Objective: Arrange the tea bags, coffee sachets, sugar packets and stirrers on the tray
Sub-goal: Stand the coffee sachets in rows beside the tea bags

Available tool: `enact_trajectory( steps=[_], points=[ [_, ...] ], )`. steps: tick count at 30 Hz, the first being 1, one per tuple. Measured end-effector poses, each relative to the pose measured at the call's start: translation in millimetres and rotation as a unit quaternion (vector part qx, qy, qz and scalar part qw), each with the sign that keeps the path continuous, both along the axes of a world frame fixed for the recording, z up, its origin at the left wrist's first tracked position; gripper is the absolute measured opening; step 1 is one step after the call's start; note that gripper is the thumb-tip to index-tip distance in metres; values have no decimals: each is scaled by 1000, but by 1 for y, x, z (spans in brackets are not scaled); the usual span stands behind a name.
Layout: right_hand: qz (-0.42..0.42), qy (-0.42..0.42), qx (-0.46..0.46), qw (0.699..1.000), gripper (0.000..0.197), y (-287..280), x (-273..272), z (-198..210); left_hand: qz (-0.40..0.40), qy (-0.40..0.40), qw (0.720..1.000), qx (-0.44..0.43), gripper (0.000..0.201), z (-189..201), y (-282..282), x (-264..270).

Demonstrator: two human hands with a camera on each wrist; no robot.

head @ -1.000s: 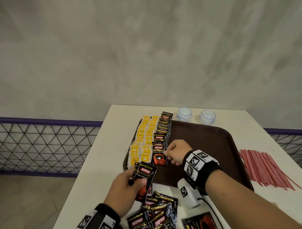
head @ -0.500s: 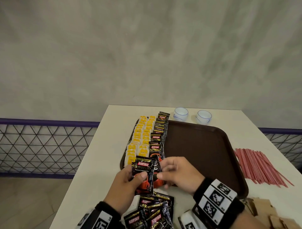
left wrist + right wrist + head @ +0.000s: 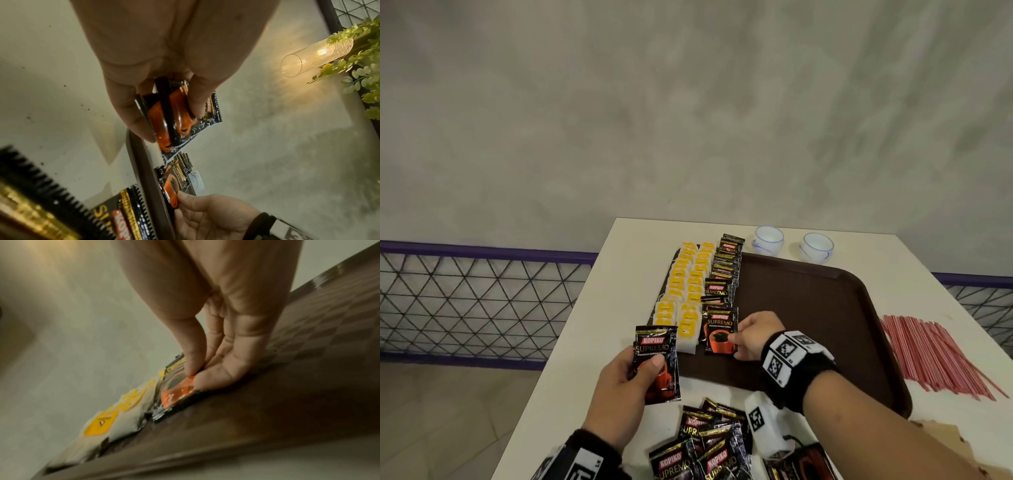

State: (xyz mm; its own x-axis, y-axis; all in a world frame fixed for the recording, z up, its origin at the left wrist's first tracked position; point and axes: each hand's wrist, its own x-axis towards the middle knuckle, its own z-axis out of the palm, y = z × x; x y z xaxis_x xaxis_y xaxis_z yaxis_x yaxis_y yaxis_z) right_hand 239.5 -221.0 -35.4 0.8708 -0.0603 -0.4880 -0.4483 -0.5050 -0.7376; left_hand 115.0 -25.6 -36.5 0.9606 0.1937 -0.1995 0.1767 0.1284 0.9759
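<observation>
The right hand pinches a coffee sachet between thumb and fingertips. The sachet lies flat on the brown tray, at the near end of the sachet row, just beside the yellow tea bags. The left hand grips a few more sachets above the white table, thumb on front, fingers behind. Loose sachets lie near the wrists. Red stirrers lie right of the tray.
</observation>
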Motion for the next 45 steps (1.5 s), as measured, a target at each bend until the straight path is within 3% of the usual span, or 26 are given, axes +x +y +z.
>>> enact_trajectory(
  steps=[11,15,19,25,28,32,36,40,45],
  points=[
    [28,-31,-109,993,26,12,-16,22,-43,6,999,12,15,2,-10,0],
    [59,-42,59,996,14,10,-43,34,-67,16,998,-9,15,7,-19,0],
    [146,1,237,961,8,4,-73,35,-91,7,995,-31,16,11,-26,-1],
    [111,-44,161,980,17,-12,-69,29,-65,-5,998,4,12,9,-24,0],
    [21,-64,134,989,15,-19,-49,28,-32,0,999,29,12,5,-15,1],
    [-64,-31,107,992,18,-9,-26,19,-12,4,999,30,9,4,-8,0],
    [-98,-14,50,994,23,8,-13,5,-10,2,999,48,9,3,-9,-1],
    [-100,-57,-21,993,25,15,-8,0,-43,-25,993,105,13,3,-13,1],
    [-120,-54,-1,991,24,15,-7,-9,-65,-32,978,196,12,0,-24,21]
  ],
)
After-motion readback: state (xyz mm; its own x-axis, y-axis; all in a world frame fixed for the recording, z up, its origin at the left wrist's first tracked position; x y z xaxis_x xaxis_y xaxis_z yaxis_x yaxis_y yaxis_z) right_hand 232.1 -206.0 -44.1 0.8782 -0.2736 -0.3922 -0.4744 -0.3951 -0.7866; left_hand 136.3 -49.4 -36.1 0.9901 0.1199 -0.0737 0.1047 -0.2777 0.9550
